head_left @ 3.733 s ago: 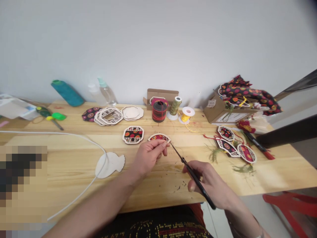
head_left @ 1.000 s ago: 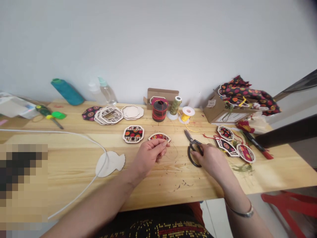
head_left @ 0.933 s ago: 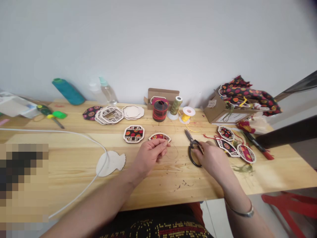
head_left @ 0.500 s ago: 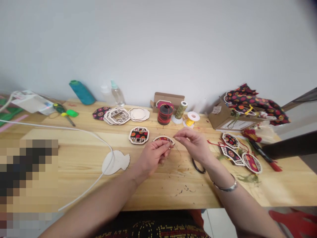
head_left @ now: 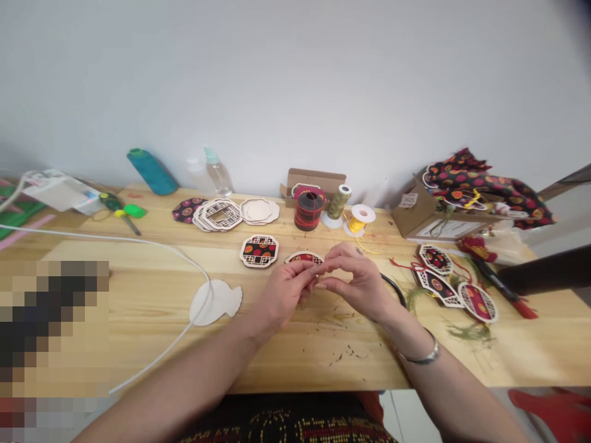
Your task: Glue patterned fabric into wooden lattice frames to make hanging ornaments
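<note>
My left hand point(head_left: 289, 292) is closed in a pinch, its thumb and fingers pointing right. The fingertips of my right hand point(head_left: 353, 277) curl in from the right and meet those of the left. Whatever lies between the fingers is too small and hidden to make out. Just behind my hands lies a wooden-framed fabric pendant point(head_left: 303, 257) with a red and black pattern, its near part covered by the fingers. To its left rests an eight-sided fabric pendant point(head_left: 259, 251) in a pale fretwork frame. Beside my right wrist shows a black curved handle point(head_left: 394, 288), partly hidden by the arm.
Behind stand a red-and-black cord spool point(head_left: 308, 212), an olive thread spool point(head_left: 339, 203) and a yellow cord spool point(head_left: 357, 223). Finished pendants point(head_left: 438, 286) lie right, before a cardboard box point(head_left: 438, 221). Left are a white cable point(head_left: 170, 347), a pale wooden cutout point(head_left: 212, 303) and stacked frames point(head_left: 220, 215).
My right hand has come down and left from just above the left fingertips to touch them. A thin dark strand seen by the fingers before is now hidden. The view has shifted slightly.
</note>
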`<action>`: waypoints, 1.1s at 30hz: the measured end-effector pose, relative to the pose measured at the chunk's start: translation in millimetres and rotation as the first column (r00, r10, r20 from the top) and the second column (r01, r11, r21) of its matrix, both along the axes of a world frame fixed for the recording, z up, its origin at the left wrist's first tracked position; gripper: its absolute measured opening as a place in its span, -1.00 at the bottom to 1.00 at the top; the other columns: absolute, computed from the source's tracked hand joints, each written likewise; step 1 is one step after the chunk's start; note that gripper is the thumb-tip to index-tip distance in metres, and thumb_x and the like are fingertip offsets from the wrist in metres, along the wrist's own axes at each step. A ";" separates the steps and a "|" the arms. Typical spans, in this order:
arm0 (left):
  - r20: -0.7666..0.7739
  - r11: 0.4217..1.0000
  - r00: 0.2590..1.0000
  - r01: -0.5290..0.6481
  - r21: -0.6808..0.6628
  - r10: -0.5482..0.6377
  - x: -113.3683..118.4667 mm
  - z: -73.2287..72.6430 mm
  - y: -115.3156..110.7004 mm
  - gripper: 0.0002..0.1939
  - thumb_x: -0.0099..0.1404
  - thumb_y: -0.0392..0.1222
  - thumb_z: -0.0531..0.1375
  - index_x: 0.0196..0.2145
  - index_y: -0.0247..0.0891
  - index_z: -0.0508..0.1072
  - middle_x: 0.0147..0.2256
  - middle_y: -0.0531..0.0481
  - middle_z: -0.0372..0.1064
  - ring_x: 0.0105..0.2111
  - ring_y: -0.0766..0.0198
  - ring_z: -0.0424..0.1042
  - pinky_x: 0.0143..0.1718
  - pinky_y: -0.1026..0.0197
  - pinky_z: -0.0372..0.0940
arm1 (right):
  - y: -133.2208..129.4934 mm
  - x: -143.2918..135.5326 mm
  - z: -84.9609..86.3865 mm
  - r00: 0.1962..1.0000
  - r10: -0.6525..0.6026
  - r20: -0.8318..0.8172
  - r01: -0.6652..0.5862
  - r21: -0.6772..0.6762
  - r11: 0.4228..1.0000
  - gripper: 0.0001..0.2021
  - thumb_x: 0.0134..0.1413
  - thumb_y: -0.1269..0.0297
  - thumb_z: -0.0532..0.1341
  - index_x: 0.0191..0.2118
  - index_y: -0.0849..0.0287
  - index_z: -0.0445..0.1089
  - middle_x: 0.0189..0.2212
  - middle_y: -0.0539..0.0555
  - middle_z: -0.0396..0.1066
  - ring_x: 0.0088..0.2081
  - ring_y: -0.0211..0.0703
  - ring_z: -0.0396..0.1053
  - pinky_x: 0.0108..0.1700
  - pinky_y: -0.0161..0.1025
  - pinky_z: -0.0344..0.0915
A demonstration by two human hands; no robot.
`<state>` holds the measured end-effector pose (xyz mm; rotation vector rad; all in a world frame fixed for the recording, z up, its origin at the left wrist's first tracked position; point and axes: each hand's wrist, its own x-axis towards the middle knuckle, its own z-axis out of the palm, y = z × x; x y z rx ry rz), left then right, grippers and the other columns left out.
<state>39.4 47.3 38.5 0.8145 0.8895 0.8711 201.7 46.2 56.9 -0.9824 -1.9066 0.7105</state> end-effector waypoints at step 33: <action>-0.084 0.994 0.996 -0.007 0.107 0.016 -1.4 -3.4 -1.5 -0.70 0.13 -0.02 0.27 -0.48 -0.35 0.44 -0.58 0.08 0.32 -0.70 0.54 0.05 -0.69 0.41 -0.07 | 9.2 -4.9 -14.8 0.942 -0.193 -0.275 0.085 -0.362 0.928 -0.87 -0.22 0.26 0.45 -0.53 0.14 0.52 -0.52 -0.04 0.32 -0.47 -0.31 0.25 -0.40 -0.28 0.19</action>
